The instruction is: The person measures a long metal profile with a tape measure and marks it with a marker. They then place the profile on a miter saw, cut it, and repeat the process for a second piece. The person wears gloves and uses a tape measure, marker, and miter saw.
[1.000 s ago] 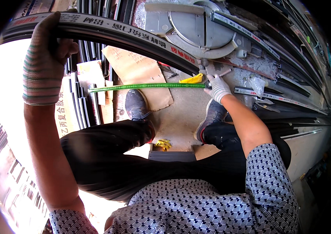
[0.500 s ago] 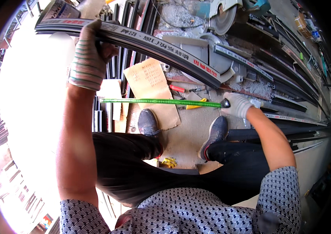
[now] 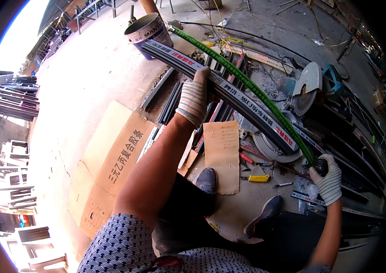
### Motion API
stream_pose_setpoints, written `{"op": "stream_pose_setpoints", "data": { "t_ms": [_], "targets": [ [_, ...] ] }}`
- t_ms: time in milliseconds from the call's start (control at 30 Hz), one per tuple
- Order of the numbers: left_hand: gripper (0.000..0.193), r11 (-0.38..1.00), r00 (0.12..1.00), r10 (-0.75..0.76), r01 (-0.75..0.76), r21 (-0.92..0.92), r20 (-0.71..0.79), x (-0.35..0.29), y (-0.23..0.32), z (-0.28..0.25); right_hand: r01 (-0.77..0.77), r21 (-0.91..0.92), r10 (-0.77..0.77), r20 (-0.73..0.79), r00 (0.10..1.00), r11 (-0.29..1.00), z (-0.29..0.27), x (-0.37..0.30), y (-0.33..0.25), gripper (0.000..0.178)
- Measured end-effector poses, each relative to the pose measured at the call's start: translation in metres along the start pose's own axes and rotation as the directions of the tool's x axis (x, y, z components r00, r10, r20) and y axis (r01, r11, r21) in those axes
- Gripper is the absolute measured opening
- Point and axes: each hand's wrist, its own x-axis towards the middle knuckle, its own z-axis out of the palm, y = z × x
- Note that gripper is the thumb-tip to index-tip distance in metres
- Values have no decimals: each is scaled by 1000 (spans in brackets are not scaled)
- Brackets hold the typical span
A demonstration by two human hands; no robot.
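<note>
My left hand (image 3: 194, 99), in a striped knit glove, is closed around a long dark metal profile (image 3: 259, 113) with printed white film on it. The profile slants from the bucket down toward the right. In my gloved right hand (image 3: 329, 181) is the dark case of a tape measure (image 3: 321, 169). Its green blade (image 3: 253, 86) runs out beside the profile on the far side, bowing slightly, and passes beyond the profile's left end. Whether the blade touches the profile, I cannot tell.
A paint-stained bucket (image 3: 157, 34) stands at the far end. Cardboard with handwriting (image 3: 221, 157) and a printed carton sheet (image 3: 111, 170) lie on the floor. Near my feet lie a yellow utility knife (image 3: 259, 178) and a marker (image 3: 283, 185). A cut-off saw (image 3: 305, 95) stands right, among stacked profiles.
The tape has gone from in front of my legs to the profile's far side, now slanting alongside it. The profile tilts more steeply, and the whole view has swung.
</note>
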Motion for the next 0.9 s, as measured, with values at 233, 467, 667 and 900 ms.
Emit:
{"op": "stream_pose_setpoints", "data": {
  "t_ms": [233, 467, 667, 900],
  "targets": [
    [44, 988, 998, 58, -53, -144, 36, 2, -4, -7, 171, -99, -173, -14, 985, 980, -5, 10, -17, 39],
    [63, 997, 996, 80, -80, 11, -44, 5, -1, -12, 167, -72, -168, -17, 986, 983, -10, 16, -18, 43],
    [69, 999, 995, 41, -39, 17, -94, 11, 2, -22, 211, -84, -212, -2, 977, 974, -7, 13, -18, 43],
    [72, 993, 990, 74, -85, -86, -120, 19, 3, -22, 243, -122, -248, -25, 969, 962, -15, 15, -10, 43]
  ]
}}
